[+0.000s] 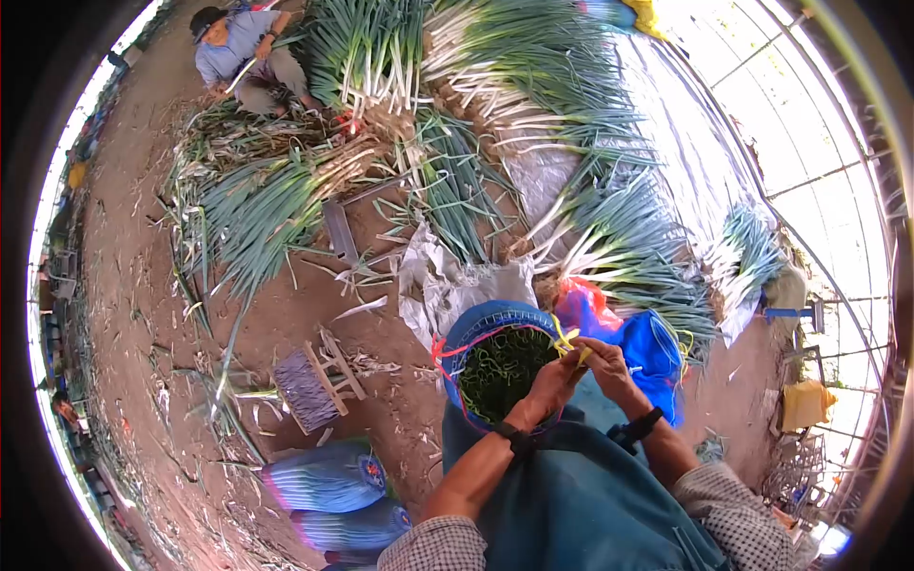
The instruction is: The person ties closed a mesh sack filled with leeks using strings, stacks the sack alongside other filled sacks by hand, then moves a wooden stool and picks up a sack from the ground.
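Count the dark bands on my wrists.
2: one dark band around your left wrist and the other dark band around your right wrist. Neither is hidden.

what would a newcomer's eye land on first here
Probably the green-and-white stalks, heaped across the top of the view. Next, the blue basket below centre, holding something dark green, with the left hand and right hand pinching yellow cord at its right edge.

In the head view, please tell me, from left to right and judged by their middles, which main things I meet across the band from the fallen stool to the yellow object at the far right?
Stool → container → left hand → right hand → blue bag → yellow object.
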### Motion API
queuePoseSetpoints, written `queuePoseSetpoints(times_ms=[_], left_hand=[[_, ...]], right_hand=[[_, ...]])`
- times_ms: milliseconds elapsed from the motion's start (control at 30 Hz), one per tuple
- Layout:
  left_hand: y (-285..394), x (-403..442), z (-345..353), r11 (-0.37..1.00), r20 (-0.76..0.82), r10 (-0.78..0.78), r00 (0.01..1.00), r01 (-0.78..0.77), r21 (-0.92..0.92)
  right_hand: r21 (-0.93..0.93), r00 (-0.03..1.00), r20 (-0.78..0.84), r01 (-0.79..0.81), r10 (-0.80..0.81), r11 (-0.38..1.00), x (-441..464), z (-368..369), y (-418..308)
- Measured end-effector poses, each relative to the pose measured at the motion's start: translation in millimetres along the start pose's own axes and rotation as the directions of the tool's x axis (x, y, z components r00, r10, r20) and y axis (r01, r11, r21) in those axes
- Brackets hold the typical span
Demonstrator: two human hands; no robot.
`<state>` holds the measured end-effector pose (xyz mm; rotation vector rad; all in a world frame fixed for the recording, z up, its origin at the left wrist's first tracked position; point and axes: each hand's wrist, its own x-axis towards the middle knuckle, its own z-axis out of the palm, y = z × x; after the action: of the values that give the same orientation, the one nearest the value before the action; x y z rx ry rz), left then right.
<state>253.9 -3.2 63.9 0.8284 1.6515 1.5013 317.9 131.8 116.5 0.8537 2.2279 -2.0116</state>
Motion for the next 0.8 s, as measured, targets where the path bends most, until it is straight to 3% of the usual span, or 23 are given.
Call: queuePoseSetpoints(times_ms=[33, 67, 100, 200, 267, 333, 433, 533, 567, 667, 700, 800], left_hand=[[-0.6, -0.1, 1.0, 0.984, 0.002, -0.011, 1.000, 0.012, -0.180], [-2.8, -4.8, 0.0, 0.936, 0.006, -0.029, 1.000, 0.029, -0.352], [2.0, -8.0, -13.7, 0.998, 0.109, 0.056, 0.992, -0.055, -0.015], [47.6, -51.2, -50.3, 0.884, -0.213, 0.278, 0.937, -0.162, 0.439], [19.8, -90.2, -113.5, 0.872, -0.140, 0.160, 0.977, -0.074, 0.483], [28.6, -103.7, -177.0, 0.663, -0.196, 0.057, 0.979, 0.110, 0.741], [3.0, -87.5, -223.7, 0.507, 0.007, -0.024, 1.000, 0.006, 0.862], [-50.4, -67.3, -221.5, 0.550, 0.201, -0.330, 0.922, 0.015, 0.835], [-51.4, -62.3, -221.7, 0.565, 0.158, -0.420, 0.894, 0.121, 0.816], [-11.8, -61.9, -235.2, 0.606, 0.246, -0.637, 0.731, 0.276, 0.746], [-13.6, -77.4, -238.4, 0.721, 0.259, -0.549, 0.794, 0.294, 0.627], [29.9, -90.2, -257.8, 0.802, 0.315, -0.548, 0.775, 0.380, 0.461]], right_hand=[[0.290, 0.989, -0.090, -0.089, 0.119, 0.953, -9.1, 16.3, -8.9], [0.403, 0.986, -0.104, -0.076, 0.128, 0.912, -18.3, 22.4, -17.0], [0.513, 0.983, -0.120, -0.058, 0.139, 0.856, -23.6, 26.3, -24.3], [0.679, 0.946, -0.220, -0.027, 0.239, 0.733, -30.4, 31.7, -24.7], [0.694, 0.946, -0.232, -0.003, 0.228, 0.720, -31.5, 29.1, -28.8], [0.633, 0.947, -0.214, -0.051, 0.237, 0.773, -34.0, 39.1, -33.4], [0.594, 0.959, -0.176, -0.077, 0.223, 0.801, -30.7, 33.0, -30.1], [0.543, 0.962, -0.127, -0.137, 0.242, 0.829, -35.2, 23.9, -24.4], [0.537, 0.959, -0.127, -0.147, 0.252, 0.831, -35.5, 19.3, -22.6], [0.509, 0.961, -0.089, -0.182, 0.262, 0.841, -29.6, 11.4, -23.0], [0.487, 0.964, -0.062, -0.197, 0.258, 0.851, -25.4, 7.6, -27.6], [0.404, 0.977, 0.032, -0.203, 0.209, 0.892, -18.8, 1.9, -24.6]])
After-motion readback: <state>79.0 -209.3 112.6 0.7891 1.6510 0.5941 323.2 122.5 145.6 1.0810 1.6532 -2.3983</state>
